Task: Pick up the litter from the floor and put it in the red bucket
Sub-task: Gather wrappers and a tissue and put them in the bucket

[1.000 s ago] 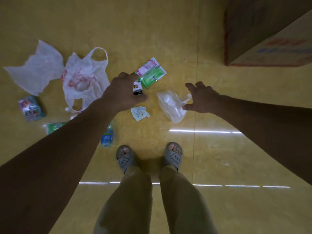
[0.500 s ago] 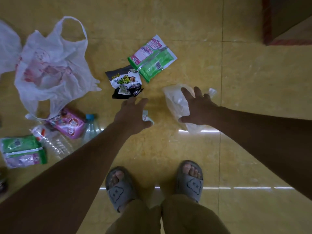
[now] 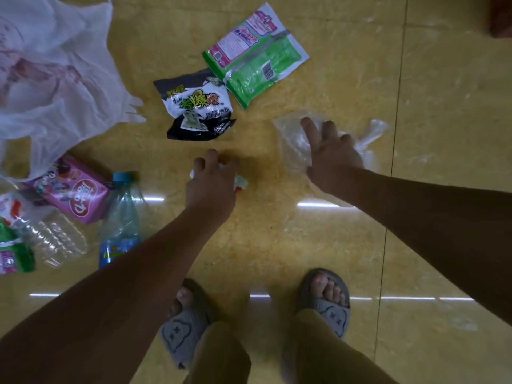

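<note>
Head: right hand (image 3: 333,159) spread on crinkled clear bag (image 3: 289,144)

A glossy yellow tiled floor (image 3: 277,245) is seen, strewn with litter. A white carrier bag (image 3: 55,79) is spread at the upper left. A black-and-white snack packet (image 3: 196,106) is touched at its corner by a green-and-pink packet (image 3: 255,54). A clear plastic bag (image 3: 291,145) is laid to the right, a small white scrap (image 3: 241,182) at centre. A pink packet (image 3: 80,194), a blue-capped bottle (image 3: 120,223) and a crushed clear bottle (image 3: 52,239) are clustered at the left.
</note>
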